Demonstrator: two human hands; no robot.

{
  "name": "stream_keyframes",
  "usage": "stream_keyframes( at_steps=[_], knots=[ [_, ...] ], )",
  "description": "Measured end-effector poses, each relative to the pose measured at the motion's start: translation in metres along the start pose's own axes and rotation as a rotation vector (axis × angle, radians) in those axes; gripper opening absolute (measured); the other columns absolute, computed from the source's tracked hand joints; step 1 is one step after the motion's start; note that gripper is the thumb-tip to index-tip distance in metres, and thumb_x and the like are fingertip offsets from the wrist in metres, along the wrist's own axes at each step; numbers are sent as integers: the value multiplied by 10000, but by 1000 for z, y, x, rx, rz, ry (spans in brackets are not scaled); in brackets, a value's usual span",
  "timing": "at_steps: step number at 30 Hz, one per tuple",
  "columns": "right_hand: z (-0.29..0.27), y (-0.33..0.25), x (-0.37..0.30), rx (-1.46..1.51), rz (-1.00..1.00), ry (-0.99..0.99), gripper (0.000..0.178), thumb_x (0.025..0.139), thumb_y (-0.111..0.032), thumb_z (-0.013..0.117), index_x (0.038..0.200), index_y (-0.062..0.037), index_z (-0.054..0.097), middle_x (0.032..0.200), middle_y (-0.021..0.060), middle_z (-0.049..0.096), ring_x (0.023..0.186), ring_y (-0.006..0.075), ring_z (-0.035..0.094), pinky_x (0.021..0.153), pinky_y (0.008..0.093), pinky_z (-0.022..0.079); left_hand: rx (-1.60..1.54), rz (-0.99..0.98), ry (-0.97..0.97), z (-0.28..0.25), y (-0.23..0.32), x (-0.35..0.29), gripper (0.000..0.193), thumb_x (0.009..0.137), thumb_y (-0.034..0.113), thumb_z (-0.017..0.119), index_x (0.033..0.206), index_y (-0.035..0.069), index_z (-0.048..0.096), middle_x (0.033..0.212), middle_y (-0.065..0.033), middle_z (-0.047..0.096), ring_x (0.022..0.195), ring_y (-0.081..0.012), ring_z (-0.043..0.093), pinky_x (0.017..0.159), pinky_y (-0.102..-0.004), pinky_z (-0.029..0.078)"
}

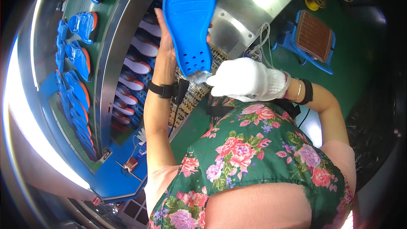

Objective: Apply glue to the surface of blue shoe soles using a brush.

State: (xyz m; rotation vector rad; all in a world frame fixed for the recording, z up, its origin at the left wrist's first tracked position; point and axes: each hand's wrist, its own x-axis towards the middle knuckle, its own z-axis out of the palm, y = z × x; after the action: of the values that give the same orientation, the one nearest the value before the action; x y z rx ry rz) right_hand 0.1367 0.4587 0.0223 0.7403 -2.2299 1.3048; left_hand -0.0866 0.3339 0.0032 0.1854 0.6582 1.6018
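Note:
My bare left hand (168, 41) is wrapped around a blue shoe insole (188, 15) from behind, with fingertips showing at its right edge. The insole's face looks wet and shiny, with several small holes near its lower end. A white knitted glove covers my right hand (239, 79). That hand is closed on what looks like a brush (198, 76), its pale, flat tip touching the insole's lower edge by the holes. The brush's handle is hidden in the glove.
At left, a green conveyor belt (111, 6) carries several shiny blue insoles (78, 59). Beside its metal rail, shoe pieces with white soles (144, 47) are stacked in a row. A metal machine cover (250, 8) lies ahead. Right, a blue stool (313, 38) with a brown seat stands on the green floor.

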Motion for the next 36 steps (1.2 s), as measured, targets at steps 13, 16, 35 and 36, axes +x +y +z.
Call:
stream_keyframes(
  at_steps=[13,16,35,36],
  knots=[
    [-49,22,21,611,579,549,156,868,-32,732,1019,0,755,963,104,751,904,175,707,802,317,566,-134,136,566,-15,-44,-1,604,1004,539,432,1270,20,590,1150,-192,677,1046,-343,656,930,-495,542],
    [-71,5,32,174,473,417,147,840,-66,748,975,-8,757,935,130,741,901,221,714,822,339,561,-375,276,122,-31,-76,-27,536,1031,418,495,1423,53,493,1342,-138,610,1217,-314,585,1066,-497,462],
    [-67,4,2,103,210,660,133,846,-116,730,954,-47,763,951,120,742,882,297,695,767,403,539,-100,371,133,41,-103,-19,920,814,630,596,1504,55,396,1500,-176,466,1373,-376,448,1165,-559,326],
    [-68,5,2,68,202,630,139,857,-122,724,965,-41,758,958,123,741,875,301,690,755,410,532,-49,364,263,45,-103,-19,913,834,636,588,1520,69,384,1510,-172,458,1374,-380,448,1167,-564,323]
  ],
)
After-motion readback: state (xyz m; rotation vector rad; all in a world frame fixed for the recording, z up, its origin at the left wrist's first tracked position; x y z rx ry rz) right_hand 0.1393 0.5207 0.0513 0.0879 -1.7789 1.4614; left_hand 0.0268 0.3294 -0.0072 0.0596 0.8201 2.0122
